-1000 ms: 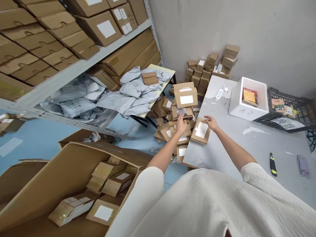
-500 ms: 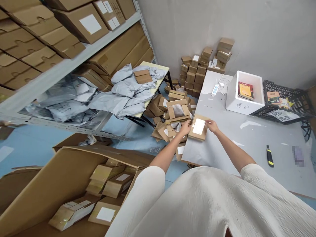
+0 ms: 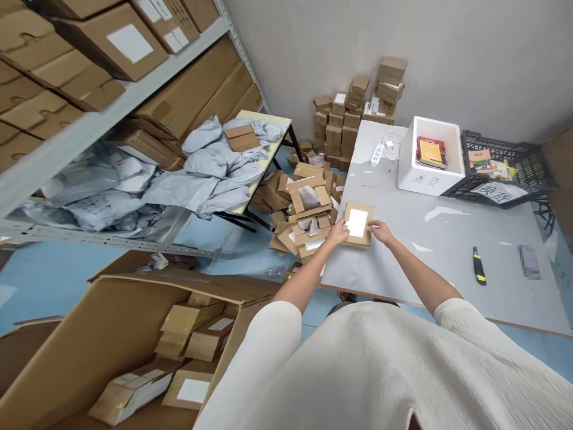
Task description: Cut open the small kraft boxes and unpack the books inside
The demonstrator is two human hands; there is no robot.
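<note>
A small flat cardboard box (image 3: 360,241) lies at the left edge of the grey-topped table, with a white label (image 3: 357,222) on its upper face. My left hand (image 3: 338,232) grips its left side, the thumb over the edge beside the label. At the opposite side, my right hand (image 3: 381,232) has its fingers pinched together at the box's right edge, just off the label. The undersides of the fingers are hidden. Farther right on the tabletop rests a black and yellow utility knife (image 3: 478,266).
Behind stand a white foam box (image 3: 430,182) with books and a black crate (image 3: 501,194). A power strip (image 3: 377,155) lies near the far edge. Cartons (image 3: 333,143) pile up left of the table. Grey mailer bags (image 3: 210,179) cover a side table. A large open carton (image 3: 134,310) holds boxes.
The view has shifted slightly. The box has turned a little straighter to me, and my right fingers have moved down along its right edge. The label now lies flatter against the box.
</note>
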